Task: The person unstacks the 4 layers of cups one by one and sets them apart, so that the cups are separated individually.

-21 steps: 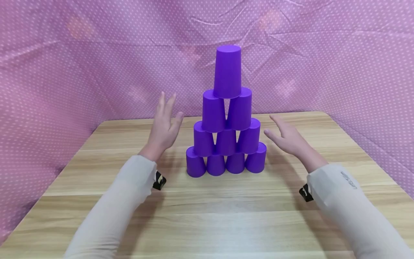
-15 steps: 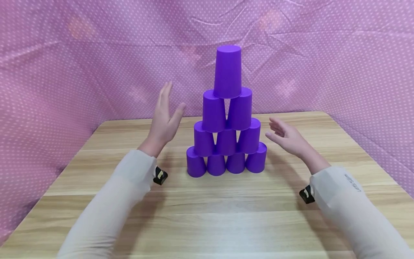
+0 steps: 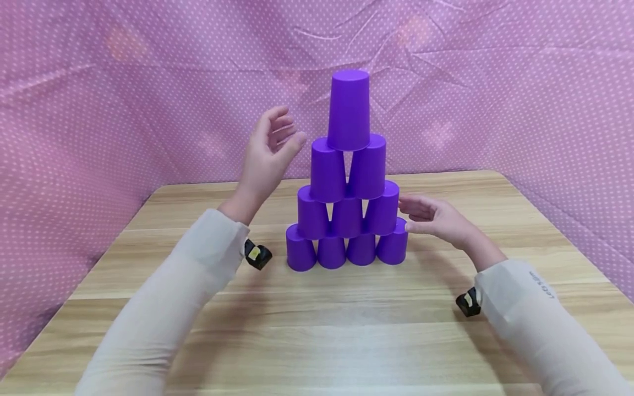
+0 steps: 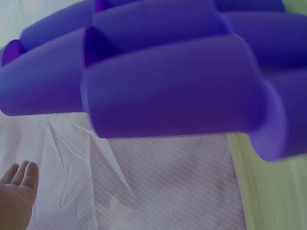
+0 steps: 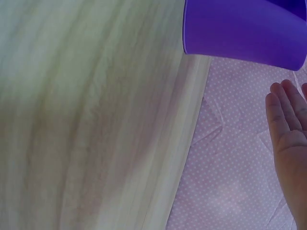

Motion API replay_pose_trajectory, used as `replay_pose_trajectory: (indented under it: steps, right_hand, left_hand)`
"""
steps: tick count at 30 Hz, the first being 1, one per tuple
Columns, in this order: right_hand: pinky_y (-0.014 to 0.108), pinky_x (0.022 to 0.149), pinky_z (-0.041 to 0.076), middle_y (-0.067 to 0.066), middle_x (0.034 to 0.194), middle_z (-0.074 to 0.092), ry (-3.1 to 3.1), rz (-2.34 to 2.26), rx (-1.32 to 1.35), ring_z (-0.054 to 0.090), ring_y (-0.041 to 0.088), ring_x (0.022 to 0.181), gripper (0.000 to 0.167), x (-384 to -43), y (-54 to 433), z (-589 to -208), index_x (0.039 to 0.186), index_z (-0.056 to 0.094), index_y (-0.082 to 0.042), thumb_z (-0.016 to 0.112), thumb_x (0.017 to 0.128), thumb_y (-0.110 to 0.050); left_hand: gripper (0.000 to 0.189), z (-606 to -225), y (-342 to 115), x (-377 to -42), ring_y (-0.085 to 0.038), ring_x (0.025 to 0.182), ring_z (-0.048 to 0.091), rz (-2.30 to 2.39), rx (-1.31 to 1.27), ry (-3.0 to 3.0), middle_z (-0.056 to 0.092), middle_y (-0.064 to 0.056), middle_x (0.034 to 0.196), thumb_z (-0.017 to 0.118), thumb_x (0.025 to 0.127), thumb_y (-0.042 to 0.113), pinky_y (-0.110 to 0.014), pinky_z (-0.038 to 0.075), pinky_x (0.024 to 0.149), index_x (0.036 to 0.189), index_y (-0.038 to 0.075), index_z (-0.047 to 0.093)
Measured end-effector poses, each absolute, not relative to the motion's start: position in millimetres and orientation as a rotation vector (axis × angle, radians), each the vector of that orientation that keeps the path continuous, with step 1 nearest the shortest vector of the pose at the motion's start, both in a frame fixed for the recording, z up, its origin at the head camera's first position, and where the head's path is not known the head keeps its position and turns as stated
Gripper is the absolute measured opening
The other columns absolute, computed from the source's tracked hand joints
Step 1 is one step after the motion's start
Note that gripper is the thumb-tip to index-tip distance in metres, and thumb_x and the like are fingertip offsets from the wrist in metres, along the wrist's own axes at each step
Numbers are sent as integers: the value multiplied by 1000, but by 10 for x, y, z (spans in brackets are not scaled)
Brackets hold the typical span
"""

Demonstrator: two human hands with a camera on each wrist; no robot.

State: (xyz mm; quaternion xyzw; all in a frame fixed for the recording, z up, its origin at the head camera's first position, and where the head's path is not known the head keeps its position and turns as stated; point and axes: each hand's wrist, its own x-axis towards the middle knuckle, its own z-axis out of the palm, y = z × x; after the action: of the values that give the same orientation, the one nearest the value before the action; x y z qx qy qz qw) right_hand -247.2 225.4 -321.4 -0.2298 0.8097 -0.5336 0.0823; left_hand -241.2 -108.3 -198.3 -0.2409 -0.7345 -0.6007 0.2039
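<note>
Purple cups stand upside down in a four-tier pyramid, with a single cup [image 3: 349, 110] at the peak. My left hand [image 3: 267, 151] hovers left of the upper tiers, thumb toward the stack and fingers loosely bent around nothing. In the left wrist view its fingers [image 4: 29, 178] show apart from the cups. Low on the other side, my right hand [image 3: 441, 220] has its fingertips right at the edge of the bottom right cup [image 3: 392, 246] and the cup above it [image 3: 382, 209]. The right wrist view shows its fingers [image 5: 288, 108] straight, below a purple cup [image 5: 240, 33].
The pyramid rests on a wood-grain table [image 3: 327, 330]. A pink curtain with white dots [image 3: 198, 82] hangs behind and along both sides. A small black device is strapped under each pale sleeve [image 3: 168, 291].
My left hand has risen and moved right toward the upper cups, its fingers bending. The right hand has dropped slightly and come left to the lower cups. The pyramid stays put.
</note>
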Motion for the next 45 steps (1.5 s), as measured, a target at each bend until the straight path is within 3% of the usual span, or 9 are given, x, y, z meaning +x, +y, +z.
replay_pose_trajectory:
  steps: [8,16,18,25,45]
  right_hand:
    - [36,105,39,20,136,46,2429,-1547,-703,46,26,125,68,-2474,2197,-3276,137,39,2,72,79,-9]
    - [47,107,33,24,137,44,2431,-1522,-729,41,35,127,70,-2483,2166,-3305,136,37,7,72,78,-6]
    - [47,107,34,24,136,44,2436,-1512,-725,42,36,126,70,-2484,2167,-3314,136,36,8,72,78,-6]
    - [23,92,48,24,129,52,2415,-1510,-703,52,32,117,67,-2495,2163,-3359,134,40,7,73,78,-7]
    - [34,93,50,22,122,57,2449,-1500,-654,55,33,112,60,-2503,2171,-3412,130,46,5,73,79,-10]
  left_hand:
    - [51,-1786,-950,-2404,-17,119,49,-1850,-690,-2100,49,-8,130,63,86,21,-31,43,101,133,13,44]
    - [51,-1647,-820,-2422,-18,115,53,-1873,-702,-2163,51,-7,129,65,85,23,-32,45,99,132,16,46]
    - [52,-1620,-790,-2430,-18,114,54,-1872,-725,-2178,52,-8,127,66,84,22,-33,45,99,132,16,46]
    - [56,-1556,-749,-2453,-16,114,54,-1835,-762,-2275,54,-6,126,68,83,25,-34,43,100,134,21,44]
    - [49,-1613,-611,-2557,-19,104,60,-1892,-777,-2245,60,-10,117,70,81,15,-33,50,90,126,15,50]
